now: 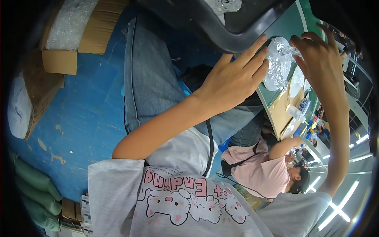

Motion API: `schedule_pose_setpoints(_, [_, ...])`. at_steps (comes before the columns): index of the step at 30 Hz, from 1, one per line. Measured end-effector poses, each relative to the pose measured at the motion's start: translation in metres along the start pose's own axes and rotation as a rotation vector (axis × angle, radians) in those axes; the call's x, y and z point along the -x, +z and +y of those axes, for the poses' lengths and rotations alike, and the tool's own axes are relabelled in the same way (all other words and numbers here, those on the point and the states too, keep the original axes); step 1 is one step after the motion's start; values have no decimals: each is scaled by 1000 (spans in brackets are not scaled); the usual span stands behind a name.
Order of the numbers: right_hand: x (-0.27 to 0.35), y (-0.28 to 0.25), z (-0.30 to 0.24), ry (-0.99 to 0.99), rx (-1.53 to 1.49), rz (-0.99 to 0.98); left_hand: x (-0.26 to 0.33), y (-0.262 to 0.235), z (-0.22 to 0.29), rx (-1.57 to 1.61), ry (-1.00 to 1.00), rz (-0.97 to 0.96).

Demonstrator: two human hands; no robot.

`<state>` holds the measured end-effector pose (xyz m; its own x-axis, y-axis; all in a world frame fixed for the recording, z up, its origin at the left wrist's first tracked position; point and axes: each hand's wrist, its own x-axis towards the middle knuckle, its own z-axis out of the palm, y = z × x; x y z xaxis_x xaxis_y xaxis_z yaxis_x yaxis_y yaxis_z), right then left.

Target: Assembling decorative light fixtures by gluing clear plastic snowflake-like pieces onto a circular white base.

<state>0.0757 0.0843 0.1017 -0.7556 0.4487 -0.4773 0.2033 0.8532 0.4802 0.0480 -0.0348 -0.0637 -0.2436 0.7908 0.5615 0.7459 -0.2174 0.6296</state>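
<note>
My left hand [235,79] reaches over the edge of a green table [285,23], its fingers stretched out and fairly straight. The fingertips lie beside a white dish [279,41] heaped with clear, shiny plastic pieces [277,68]. Across the dish, my right hand [320,59] is bent over with thumb and forefinger close together. A clear plastic piece [290,50] shows between them; its exact shape is too small to make out. Close to the left fingertips is the rim of a black plastic bin [233,41] with more clear pieces [227,5] inside.
Further along the table are another white dish [296,81], a cardboard sheet [277,106] and a translucent cup [294,111]. A co-worker in a pink shirt [256,168] sits there. Cardboard boxes [59,62], one holding clear plastic, and green sacks [37,185] stand on the blue floor [90,118].
</note>
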Motion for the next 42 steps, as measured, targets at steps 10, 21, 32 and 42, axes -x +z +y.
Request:
schedule_pose_setpoints(10, [8,24,26,-200,166,101,6,-1,3,-11,-19,-1])
schedule_pose_setpoints(21, [13,29,26,-167,113,124,9,2,2,-70,22,-22])
schedule_pose_setpoints(32, [21,27,12,-73,159,130,9,2,-1,-69,37,36])
schedule_pose_setpoints(42, [23,29,9,-53,165,147,10,0,-2,-89,54,67])
